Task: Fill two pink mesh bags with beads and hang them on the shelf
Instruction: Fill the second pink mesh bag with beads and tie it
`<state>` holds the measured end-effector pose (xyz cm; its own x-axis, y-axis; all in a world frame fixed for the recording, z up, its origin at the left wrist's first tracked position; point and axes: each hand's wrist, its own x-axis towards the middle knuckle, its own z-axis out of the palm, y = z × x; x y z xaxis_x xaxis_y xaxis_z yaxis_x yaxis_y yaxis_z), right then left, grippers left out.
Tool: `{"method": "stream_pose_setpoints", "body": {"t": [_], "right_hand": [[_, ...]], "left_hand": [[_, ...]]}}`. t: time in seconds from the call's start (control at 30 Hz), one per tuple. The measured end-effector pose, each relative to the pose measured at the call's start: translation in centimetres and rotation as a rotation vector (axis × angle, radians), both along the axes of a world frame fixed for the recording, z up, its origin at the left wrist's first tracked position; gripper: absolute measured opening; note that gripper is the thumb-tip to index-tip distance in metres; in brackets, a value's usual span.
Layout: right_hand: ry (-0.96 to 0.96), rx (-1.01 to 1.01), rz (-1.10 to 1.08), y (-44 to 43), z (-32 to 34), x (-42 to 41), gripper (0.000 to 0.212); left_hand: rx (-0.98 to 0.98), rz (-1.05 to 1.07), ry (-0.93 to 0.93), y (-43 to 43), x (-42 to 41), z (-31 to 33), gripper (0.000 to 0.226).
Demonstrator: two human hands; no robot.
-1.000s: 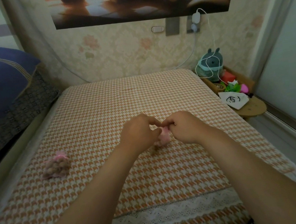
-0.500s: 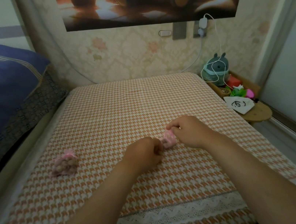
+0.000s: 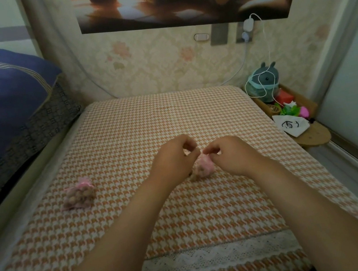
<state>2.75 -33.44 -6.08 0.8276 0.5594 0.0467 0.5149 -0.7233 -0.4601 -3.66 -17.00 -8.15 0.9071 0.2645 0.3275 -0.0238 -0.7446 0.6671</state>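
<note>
On the orange houndstooth bed cover lie two pink mesh bags with beads inside. One bag (image 3: 79, 194), its top gathered, lies alone at the left. The second bag (image 3: 203, 169) sits in the middle, partly hidden between my hands. My right hand (image 3: 229, 155) pinches its gathered top with curled fingers. My left hand (image 3: 174, 157) is just left of the top, thumb and fingers curled together as in a pinch; any string between them is too thin to see. A small wooden shelf (image 3: 313, 137) stands beside the bed at the right.
The shelf holds a grey-green plush toy (image 3: 264, 82), small colourful items and a white pouch (image 3: 291, 124). A white charging cable (image 3: 265, 52) hangs from the wall socket. Dark blue bedding (image 3: 0, 99) is piled at the left. A lace trim (image 3: 214, 256) crosses the near cover.
My left hand dropped into a fist beside the bag, then rose again to the bag's top. The right hand kept its pinch on the top. The camera view shifted slightly.
</note>
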Motion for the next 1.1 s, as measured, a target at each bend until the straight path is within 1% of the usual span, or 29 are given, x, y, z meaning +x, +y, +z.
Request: {"method": "stream_pose_setpoints", "body": {"t": [0.17, 0.37, 0.5, 0.57, 0.67, 0.8, 0.87, 0.93, 1.03, 1.1], "right_hand": [[-0.012, -0.021, -0.004, -0.1, -0.1, 0.0, 0.027], [-0.013, -0.015, 0.012, -0.5, -0.2, 0.3, 0.028], [-0.007, -0.007, 0.022, -0.5, -0.3, 0.5, 0.025], [-0.002, -0.002, 0.029, -0.5, -0.3, 0.6, 0.024], [0.006, 0.007, 0.037, -0.5, -0.3, 0.6, 0.025], [-0.005, 0.049, 0.043, -0.6, -0.2, 0.5, 0.028], [-0.007, 0.082, 0.044, -0.5, -0.1, 0.4, 0.029], [0.017, 0.139, 0.046, -0.3, 0.2, 0.2, 0.030], [0.057, 0.242, 0.062, 0.2, 0.7, -0.2, 0.028], [0.086, 0.304, 0.069, 0.7, 0.7, -0.5, 0.028]], "left_hand": [[0.019, -0.080, 0.014, -1.7, 0.7, -0.3, 0.007], [0.164, -0.069, -0.043, -2.2, 1.5, -0.9, 0.012], [0.126, -0.080, 0.026, -2.2, 1.7, -0.9, 0.008], [0.123, -0.073, 0.028, -2.2, 1.7, -1.1, 0.008], [0.153, -0.065, 0.045, -2.2, 1.5, -1.0, 0.015], [0.173, -0.005, 0.152, -2.2, 0.8, -0.1, 0.033], [0.194, 0.031, 0.186, -2.1, 0.5, 0.4, 0.029], [0.138, 0.028, 0.191, -1.8, 0.1, 1.0, 0.022], [0.021, 0.024, 0.140, -1.1, -0.7, 1.9, 0.020], [-0.032, 0.058, 0.100, -0.3, -1.2, 2.4, 0.020]]}}
